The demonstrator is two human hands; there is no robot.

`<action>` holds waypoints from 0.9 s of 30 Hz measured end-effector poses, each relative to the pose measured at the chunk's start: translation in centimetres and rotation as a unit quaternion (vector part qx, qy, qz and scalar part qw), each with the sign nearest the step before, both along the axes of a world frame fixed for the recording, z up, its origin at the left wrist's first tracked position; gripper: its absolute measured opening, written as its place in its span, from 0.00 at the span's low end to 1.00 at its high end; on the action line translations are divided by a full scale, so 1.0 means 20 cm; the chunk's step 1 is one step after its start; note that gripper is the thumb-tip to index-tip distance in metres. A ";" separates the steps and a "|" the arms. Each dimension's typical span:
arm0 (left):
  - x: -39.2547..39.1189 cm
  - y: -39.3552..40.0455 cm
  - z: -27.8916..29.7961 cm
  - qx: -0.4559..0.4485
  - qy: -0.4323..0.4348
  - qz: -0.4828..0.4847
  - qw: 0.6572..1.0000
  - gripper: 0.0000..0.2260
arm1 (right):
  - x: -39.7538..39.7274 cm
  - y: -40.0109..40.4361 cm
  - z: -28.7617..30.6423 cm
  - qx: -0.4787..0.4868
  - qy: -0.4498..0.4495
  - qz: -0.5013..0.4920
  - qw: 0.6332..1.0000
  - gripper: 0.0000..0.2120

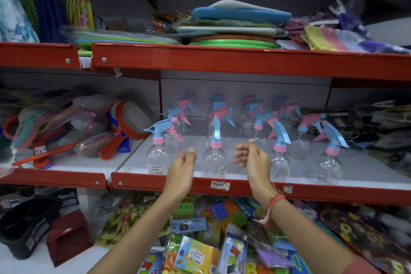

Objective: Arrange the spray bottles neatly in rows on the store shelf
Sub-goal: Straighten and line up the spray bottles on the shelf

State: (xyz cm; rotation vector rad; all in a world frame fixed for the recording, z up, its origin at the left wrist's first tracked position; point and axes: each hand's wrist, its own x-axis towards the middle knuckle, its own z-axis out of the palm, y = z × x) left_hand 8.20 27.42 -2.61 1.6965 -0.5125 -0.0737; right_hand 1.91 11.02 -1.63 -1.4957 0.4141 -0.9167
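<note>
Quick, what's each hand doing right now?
Left hand: open, holding nothing.
Right hand: fingers loosely curled, holding nothing.

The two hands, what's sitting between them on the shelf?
In the head view, one clear spray bottle with a blue trigger stands between the left hand and right hand, touched by neither.

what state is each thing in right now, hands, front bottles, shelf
left hand: open, holding nothing, beside the second bottle
right hand: fingers curled, holding nothing
front-left spray bottle: upright, clear, looks empty
second front spray bottle: upright, between the hands, untouched
back rows of spray bottles: upright, blurred
shelf: bare patch at front right
</note>
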 end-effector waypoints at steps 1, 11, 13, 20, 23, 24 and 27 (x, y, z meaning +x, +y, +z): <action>-0.02 -0.02 0.00 0.013 0.016 -0.007 1.000 0.20 | 0.04 -0.04 -0.02 -0.003 0.027 0.018 0.999 0.19; -0.16 -0.14 0.07 0.009 0.104 -0.089 0.991 0.35 | 0.18 -0.07 0.00 0.055 0.177 0.286 0.940 0.38; -0.13 -0.13 0.08 0.002 0.121 -0.091 0.989 0.38 | 0.16 -0.08 -0.01 0.061 0.173 0.291 0.939 0.40; -0.03 -0.16 0.07 0.022 0.119 -0.097 0.988 0.44 | 0.07 -0.08 -0.05 0.049 0.162 0.292 0.941 0.41; -0.04 -0.16 0.10 0.028 0.100 -0.108 0.989 0.39 | 0.05 -0.07 -0.06 0.042 0.160 0.286 0.944 0.42; -0.04 -0.16 0.11 0.032 0.093 -0.107 0.989 0.38 | 0.04 -0.06 -0.06 0.038 0.160 0.283 0.945 0.41; -0.01 -0.17 0.09 0.042 0.091 -0.093 0.991 0.44 | 0.02 -0.03 -0.06 0.027 0.161 0.274 0.948 0.40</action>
